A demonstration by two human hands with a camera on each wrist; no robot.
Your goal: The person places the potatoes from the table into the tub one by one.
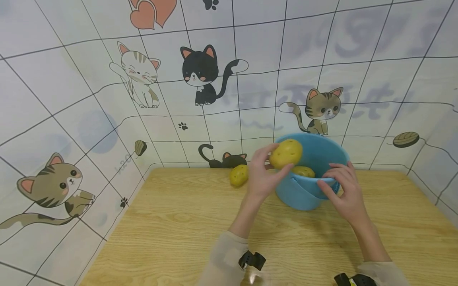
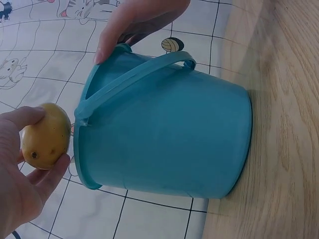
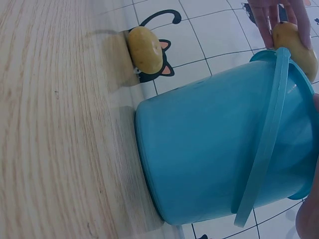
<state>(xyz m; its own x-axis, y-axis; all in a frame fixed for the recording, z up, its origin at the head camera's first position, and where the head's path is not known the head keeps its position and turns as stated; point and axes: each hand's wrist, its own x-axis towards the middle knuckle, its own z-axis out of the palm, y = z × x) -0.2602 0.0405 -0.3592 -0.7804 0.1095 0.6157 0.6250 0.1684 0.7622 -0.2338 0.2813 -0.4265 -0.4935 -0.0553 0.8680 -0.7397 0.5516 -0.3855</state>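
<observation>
My left hand [image 1: 262,171] grips a yellow potato [image 1: 287,154] between thumb and fingers, at the left side of the blue bucket's [image 1: 298,198] rim. In the left wrist view this potato [image 2: 47,137] is held just outside the bucket's mouth. The bucket stands upright with its handle [image 3: 264,144] folded down against the front. Inside it, another potato [image 1: 304,171] shows partly above the near rim. My right hand [image 1: 345,188] holds the bucket's right rim, fingers over the inside and thumb on the front.
A further potato [image 1: 238,175] lies on the wooden table [image 1: 171,222] left of the bucket, close to the back wall [image 1: 257,99]. The wall covering has a grid and cartoon cats, and it rises along the table's back and sides.
</observation>
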